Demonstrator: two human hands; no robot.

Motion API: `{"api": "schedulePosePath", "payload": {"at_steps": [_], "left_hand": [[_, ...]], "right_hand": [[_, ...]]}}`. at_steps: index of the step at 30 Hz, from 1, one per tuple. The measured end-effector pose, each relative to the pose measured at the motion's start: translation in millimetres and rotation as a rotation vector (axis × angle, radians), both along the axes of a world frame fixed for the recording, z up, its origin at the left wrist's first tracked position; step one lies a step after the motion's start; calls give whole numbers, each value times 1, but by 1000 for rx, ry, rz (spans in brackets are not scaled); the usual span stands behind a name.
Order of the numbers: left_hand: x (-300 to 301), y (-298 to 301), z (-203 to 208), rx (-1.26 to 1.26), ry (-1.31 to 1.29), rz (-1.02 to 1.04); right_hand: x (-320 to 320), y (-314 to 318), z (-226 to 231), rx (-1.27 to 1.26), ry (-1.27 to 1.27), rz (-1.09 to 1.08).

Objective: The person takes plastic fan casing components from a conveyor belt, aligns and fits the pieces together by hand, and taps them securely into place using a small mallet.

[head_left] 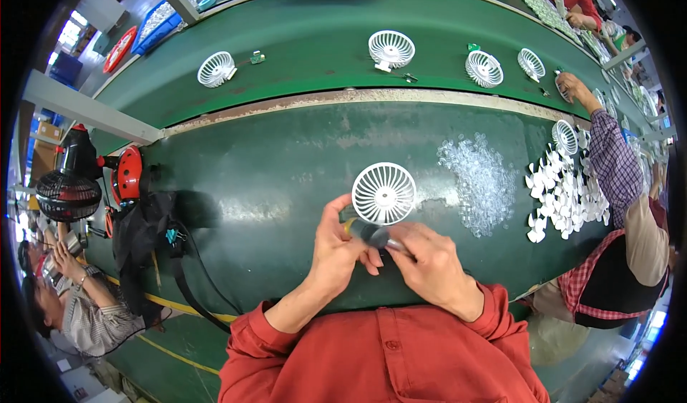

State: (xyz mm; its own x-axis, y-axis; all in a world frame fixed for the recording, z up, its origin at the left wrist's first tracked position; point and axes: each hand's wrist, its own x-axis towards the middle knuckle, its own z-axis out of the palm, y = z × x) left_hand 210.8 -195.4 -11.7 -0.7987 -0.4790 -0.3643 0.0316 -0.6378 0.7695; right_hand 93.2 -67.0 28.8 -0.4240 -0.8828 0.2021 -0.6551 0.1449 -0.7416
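Observation:
A round white fan grille (384,193) with radiating ribs lies on the green worktable, just beyond my hands. My left hand (335,249) is at its lower left, the index finger by the rim and the thumb against a dark cylindrical piece with a yellowish end (366,233). My right hand (434,263) is closed round the other end of this piece, which is smeared by motion, so its exact kind cannot be made out. The piece lies across the grille's near edge, and its right end is hidden by my right fingers.
Clear small plastic parts (478,181) and white blade-like parts (565,199) lie in heaps to the right. Beyond runs a green conveyor (300,63) with several grilles. A black fan (69,192) stands left. A co-worker's arm (615,145) reaches over the belt at right.

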Motion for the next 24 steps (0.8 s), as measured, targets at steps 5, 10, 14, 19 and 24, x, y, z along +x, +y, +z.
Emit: {"api": "schedulePosePath", "payload": {"at_steps": [5, 10, 14, 19, 24], "left_hand": [[3, 4, 3, 159, -19, -24], [8, -3, 20, 15, 41, -85], [19, 9, 8, -1058, 106, 32], [6, 9, -5, -1786, -7, 20], [1, 8, -11, -1800, -56, -50]], "right_hand": [[7, -2, -9, 121, 202, 25], [-4, -11, -4, -106, 70, -32], [-21, -18, 14, 48, -699, -254], [-48, -29, 7, 82, -928, -375], [-61, -18, -31, 321, -458, -285]]}}
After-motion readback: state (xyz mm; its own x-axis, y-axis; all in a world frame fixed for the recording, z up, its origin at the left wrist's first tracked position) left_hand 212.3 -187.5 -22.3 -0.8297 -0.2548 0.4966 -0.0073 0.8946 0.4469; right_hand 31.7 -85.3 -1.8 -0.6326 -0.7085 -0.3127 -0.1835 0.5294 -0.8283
